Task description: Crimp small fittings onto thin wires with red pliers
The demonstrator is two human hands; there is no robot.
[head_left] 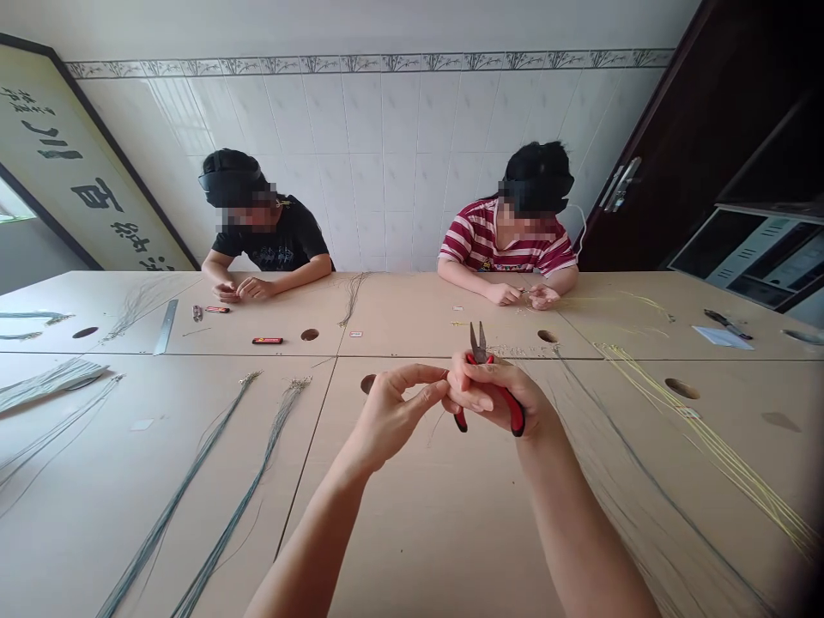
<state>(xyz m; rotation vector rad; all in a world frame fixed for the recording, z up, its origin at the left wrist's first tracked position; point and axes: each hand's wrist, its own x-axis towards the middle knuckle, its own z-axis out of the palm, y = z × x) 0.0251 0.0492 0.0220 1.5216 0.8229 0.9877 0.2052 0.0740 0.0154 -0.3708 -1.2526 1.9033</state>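
Note:
My right hand (pixel 508 386) is wrapped round a pair of pliers (pixel 517 415) with red, black-tipped handles; the metal jaws point up and away from me, slightly apart. Thumb and forefinger of my left hand (pixel 386 412) are pinched together, touching the fingertips of my right hand. A thin cord (pixel 439 424) hangs just beneath this pinch; its upper end is hidden by the fingers. Small metal pieces (pixel 521 351) lie scattered on the table (pixel 412 532) beyond my right hand.
Bundles of grey-green cords (pixel 257 468) lie on the left, yellow cords (pixel 701 433) on the right. Across the table, one person in black (pixel 293 236) and another in a striped shirt (pixel 473 236) work with their hands. A ruler (pixel 166 326) and round table holes (pixel 310 335) are also there.

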